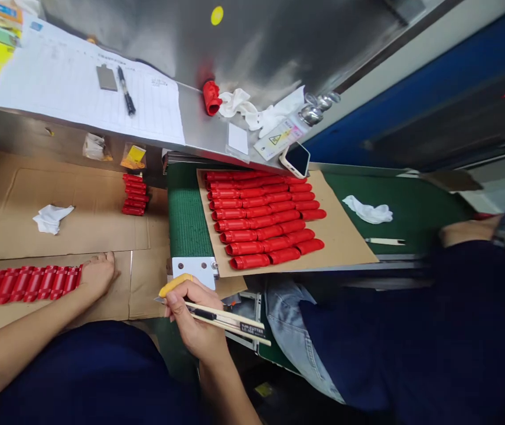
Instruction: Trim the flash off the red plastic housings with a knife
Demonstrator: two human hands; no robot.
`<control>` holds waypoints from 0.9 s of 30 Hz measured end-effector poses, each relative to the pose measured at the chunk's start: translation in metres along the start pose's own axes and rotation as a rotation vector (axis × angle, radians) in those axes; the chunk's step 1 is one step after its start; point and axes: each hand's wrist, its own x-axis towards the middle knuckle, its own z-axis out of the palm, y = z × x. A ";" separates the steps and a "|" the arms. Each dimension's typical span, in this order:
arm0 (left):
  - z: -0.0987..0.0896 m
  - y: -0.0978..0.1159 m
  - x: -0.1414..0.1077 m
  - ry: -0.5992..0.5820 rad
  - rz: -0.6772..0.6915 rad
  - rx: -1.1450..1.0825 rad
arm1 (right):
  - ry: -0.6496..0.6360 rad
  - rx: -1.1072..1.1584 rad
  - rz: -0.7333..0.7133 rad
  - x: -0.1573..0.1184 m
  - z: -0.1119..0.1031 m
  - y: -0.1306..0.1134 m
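Observation:
My right hand (pixel 199 327) grips a slim snap-off cutter (pixel 230 320) with a cream handle and a black slider. Its blade points left, and a yellow finger cover (pixel 175 284) sits on a fingertip. My left hand (pixel 99 274) rests on the cardboard (pixel 119 295) with its fingers curled, against the right end of a row of red tubular plastic parts (pixel 22 286). Whatever its fingers may hold is hidden. Several lines of similar red parts (pixel 256 221) lie on a cardboard sheet (pixel 341 236) to the right. A short stack of red pieces (pixel 135 195) lies farther back.
A green conveyor belt (pixel 185 206) runs under the sheet. Above it, a metal shelf holds papers (pixel 84 88), a pen (pixel 126 91), a phone (pixel 296 158) and one red part (pixel 211 97). A co-worker's dark sleeve (pixel 469 277) is at right, near a white cloth (pixel 370 211) and another cutter (pixel 385 241).

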 end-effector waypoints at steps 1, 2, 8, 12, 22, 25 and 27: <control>-0.008 0.004 0.011 0.017 0.034 0.023 | 0.026 -0.018 0.026 -0.003 -0.001 0.003; -0.016 0.009 0.026 0.041 0.069 0.038 | 0.045 -0.034 0.054 -0.005 0.000 0.005; -0.056 0.045 0.146 0.158 0.162 0.012 | 0.047 0.005 0.148 -0.007 0.005 0.005; -0.057 0.043 0.169 0.104 0.185 -0.096 | 0.071 0.037 0.174 -0.005 0.003 0.008; -0.099 -0.006 -0.016 -0.137 0.295 -0.699 | 0.097 0.291 0.394 0.021 0.032 0.029; -0.109 -0.006 -0.079 -0.075 0.139 -1.158 | -0.091 0.423 0.471 0.026 0.045 0.022; -0.111 -0.005 -0.102 0.008 0.024 -1.302 | -0.188 0.510 0.520 0.027 0.052 0.016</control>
